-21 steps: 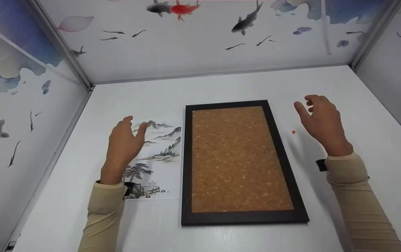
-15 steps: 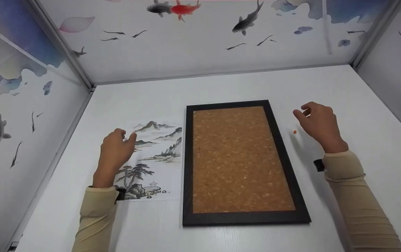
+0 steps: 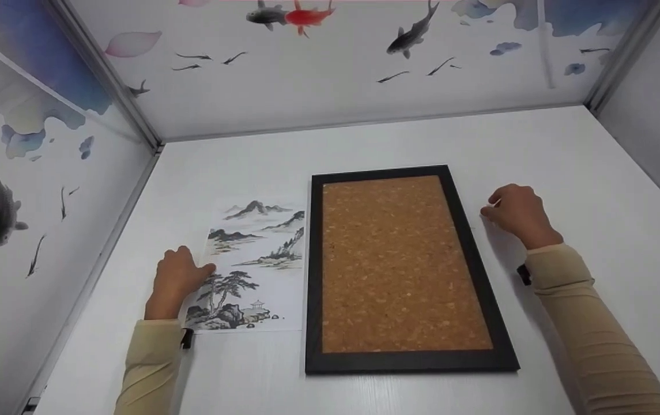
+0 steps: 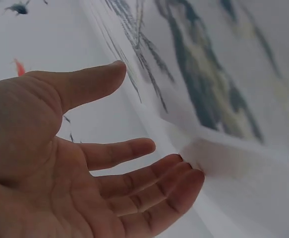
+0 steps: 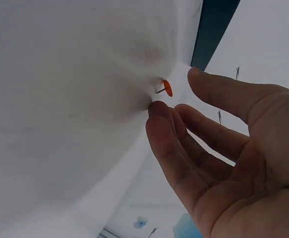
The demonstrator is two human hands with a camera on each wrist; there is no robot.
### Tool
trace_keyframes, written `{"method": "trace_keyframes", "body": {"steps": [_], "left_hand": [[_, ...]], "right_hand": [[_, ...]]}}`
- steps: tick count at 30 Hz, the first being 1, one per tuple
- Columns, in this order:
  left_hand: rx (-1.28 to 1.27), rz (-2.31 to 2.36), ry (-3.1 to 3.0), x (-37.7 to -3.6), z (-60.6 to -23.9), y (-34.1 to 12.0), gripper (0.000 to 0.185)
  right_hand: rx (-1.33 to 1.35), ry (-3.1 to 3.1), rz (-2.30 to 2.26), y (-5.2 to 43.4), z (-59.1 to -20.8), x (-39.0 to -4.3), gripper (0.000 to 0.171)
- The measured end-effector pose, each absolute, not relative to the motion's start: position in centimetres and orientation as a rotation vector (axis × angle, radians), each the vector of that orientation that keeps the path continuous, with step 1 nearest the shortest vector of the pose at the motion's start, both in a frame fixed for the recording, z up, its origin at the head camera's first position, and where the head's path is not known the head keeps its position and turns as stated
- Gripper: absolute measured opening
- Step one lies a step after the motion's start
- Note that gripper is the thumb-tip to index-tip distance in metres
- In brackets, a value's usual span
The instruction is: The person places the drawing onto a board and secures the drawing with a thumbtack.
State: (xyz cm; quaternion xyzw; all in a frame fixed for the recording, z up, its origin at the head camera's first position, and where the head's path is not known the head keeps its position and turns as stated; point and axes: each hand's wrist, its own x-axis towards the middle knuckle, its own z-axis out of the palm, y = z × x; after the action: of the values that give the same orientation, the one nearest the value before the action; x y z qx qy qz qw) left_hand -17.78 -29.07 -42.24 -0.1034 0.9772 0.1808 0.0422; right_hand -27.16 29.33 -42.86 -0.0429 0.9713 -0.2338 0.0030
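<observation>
A sheet of paper with an ink landscape (image 3: 275,288) lies on the table, left of a black-framed cork board (image 3: 399,259). My left hand (image 3: 175,279) is at the paper's left edge, its thumb overlapping the printed trees in the head view. In the left wrist view the thumb stands apart from loosely bent fingers (image 4: 134,191). Right of the board, my right hand (image 3: 520,213) is low over the table. An orange thumbtack (image 5: 167,88) with a metal point lies right at its fingertips in the right wrist view, thumb and fingers apart around it. The head view hides the tack behind this hand.
White panels printed with fish and petals (image 3: 134,44) rise behind and on both sides of the white table (image 3: 249,380). A grey metal post (image 3: 623,57) stands at the back right corner.
Both hands have come down toward the table. The left has shifted left and nearer to the paper's edge; the right has lowered over the orange thumbtack, which it now covers in the head view.
</observation>
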Motion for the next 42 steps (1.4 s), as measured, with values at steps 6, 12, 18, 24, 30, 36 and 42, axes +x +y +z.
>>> {"method": "trace_keyframes", "body": {"steps": [6, 12, 18, 24, 30, 36, 42], "left_hand": [[-0.342, 0.614, 2.965, -17.8, -42.5, -29.1, 0.054], [-0.365, 0.664, 2.956, -17.7, -42.6, -29.1, 0.042], [-0.354, 0.664, 2.938, -17.5, -42.5, -29.1, 0.046], [-0.329, 0.654, 2.965, -17.5, -42.4, -29.3, 0.035], [-0.315, 0.759, 2.991, -17.1, -41.4, -29.6, 0.033], [-0.34, 0.972, 3.016, -16.3, -38.7, -29.8, 0.034], [-0.371, 1.178, 3.058, -15.4, -35.7, -29.0, 0.034]], "right_hand": [[-0.151, 3.049, -0.77, 29.3, -43.2, -27.3, 0.029], [-0.147, 3.066, -0.773, 29.0, -43.3, -27.2, 0.019], [-0.082, 3.063, -0.721, 29.3, -43.2, -26.8, 0.022], [-0.105, 3.045, -0.722, 29.8, -43.1, -26.4, 0.023], [-0.079, 2.954, -0.891, 30.1, -42.8, -26.6, 0.027], [0.024, 2.857, -1.201, 29.9, -41.2, -26.4, 0.034], [0.038, 2.78, -1.456, 29.1, -39.3, -26.3, 0.043]]}}
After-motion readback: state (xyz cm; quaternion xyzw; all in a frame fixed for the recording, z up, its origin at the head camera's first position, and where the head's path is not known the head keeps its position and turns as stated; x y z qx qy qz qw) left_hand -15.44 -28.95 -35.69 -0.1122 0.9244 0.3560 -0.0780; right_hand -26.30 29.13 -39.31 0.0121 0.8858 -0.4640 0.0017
